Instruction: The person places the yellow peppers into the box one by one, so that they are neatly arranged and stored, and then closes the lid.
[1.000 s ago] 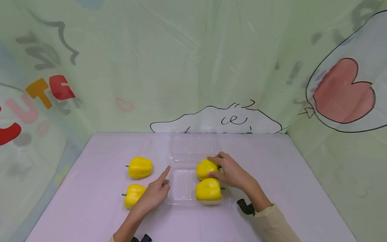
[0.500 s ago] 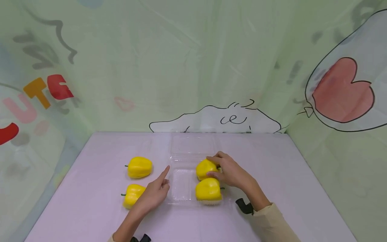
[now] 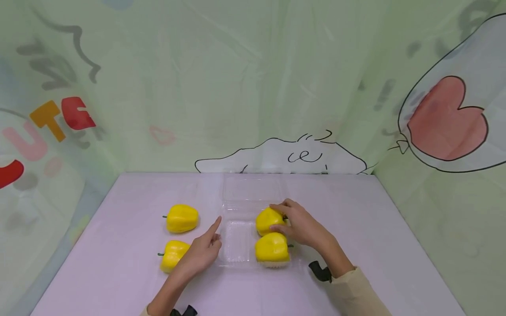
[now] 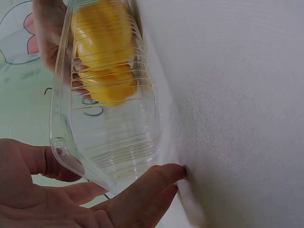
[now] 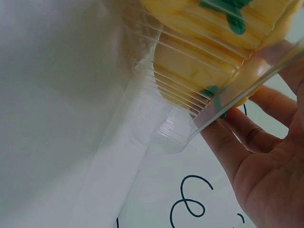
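Note:
Two yellow bell peppers sit in the right half of a clear plastic clamshell box [image 3: 238, 241]. My right hand [image 3: 302, 223] holds the far bell pepper [image 3: 268, 221], with the thumb on its near side and fingers over its far side. The near bell pepper [image 3: 272, 248] lies against it, its green stem to the right. My left hand [image 3: 203, 252] is at the box's left edge, index finger extended. In the left wrist view, the left thumb is close to the box rim [image 4: 59, 147] and other fingers reach the tabletop; whether they press the wall I cannot tell.
Two more yellow bell peppers lie left of the box: one farther back [image 3: 182, 218], one nearer [image 3: 174, 256] and partly hidden by the left forearm. The open lid [image 3: 253, 188] lies flat behind the box. A printed curtain [image 3: 253, 87] hangs behind the white table [image 3: 336, 188].

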`<control>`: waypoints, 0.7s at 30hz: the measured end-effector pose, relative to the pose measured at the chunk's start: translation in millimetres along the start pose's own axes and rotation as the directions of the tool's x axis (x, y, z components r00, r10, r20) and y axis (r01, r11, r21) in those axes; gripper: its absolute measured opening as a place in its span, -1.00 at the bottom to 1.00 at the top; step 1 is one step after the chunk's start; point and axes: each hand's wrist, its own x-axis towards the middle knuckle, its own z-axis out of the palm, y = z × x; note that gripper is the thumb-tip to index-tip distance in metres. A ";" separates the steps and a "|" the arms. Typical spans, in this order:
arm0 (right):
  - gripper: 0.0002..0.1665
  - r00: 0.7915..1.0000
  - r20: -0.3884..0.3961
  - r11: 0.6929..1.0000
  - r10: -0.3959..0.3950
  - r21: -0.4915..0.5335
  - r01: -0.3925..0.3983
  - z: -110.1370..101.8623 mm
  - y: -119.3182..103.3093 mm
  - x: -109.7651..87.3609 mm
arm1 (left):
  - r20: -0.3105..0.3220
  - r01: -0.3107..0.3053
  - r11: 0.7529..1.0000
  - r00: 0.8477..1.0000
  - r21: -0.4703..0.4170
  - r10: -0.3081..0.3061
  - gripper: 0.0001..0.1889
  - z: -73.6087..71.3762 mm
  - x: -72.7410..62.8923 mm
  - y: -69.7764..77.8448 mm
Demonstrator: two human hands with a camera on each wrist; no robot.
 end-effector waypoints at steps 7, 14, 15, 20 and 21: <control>-0.14 0.999 -0.013 1.000 0.030 -0.006 -0.030 2.6 -3.2 -1.7 | 0.002 -0.011 1.000 1.000 0.003 0.011 -0.30 0.1 -1.1 -1.4; -0.16 1.000 -0.010 0.999 0.023 -0.031 -0.023 2.3 -6.7 -2.6 | -0.012 -0.024 1.000 1.000 0.017 0.024 -0.30 0.7 -1.5 -2.0; -0.16 1.000 -0.010 0.999 0.021 -0.036 -0.021 2.2 -6.6 -2.4 | -0.012 -0.023 1.000 1.000 0.016 0.023 -0.30 0.8 -1.5 -2.0; -0.18 1.000 -0.010 0.999 0.007 -0.043 -0.008 1.7 -5.9 -1.7 | -0.010 -0.020 1.000 1.000 0.011 0.020 -0.30 0.9 -2.0 -2.1; -0.18 1.000 -0.009 0.999 0.007 -0.043 -0.007 1.9 -5.7 -1.7 | -0.010 -0.020 1.000 1.000 0.010 0.020 -0.30 0.9 -2.0 -2.2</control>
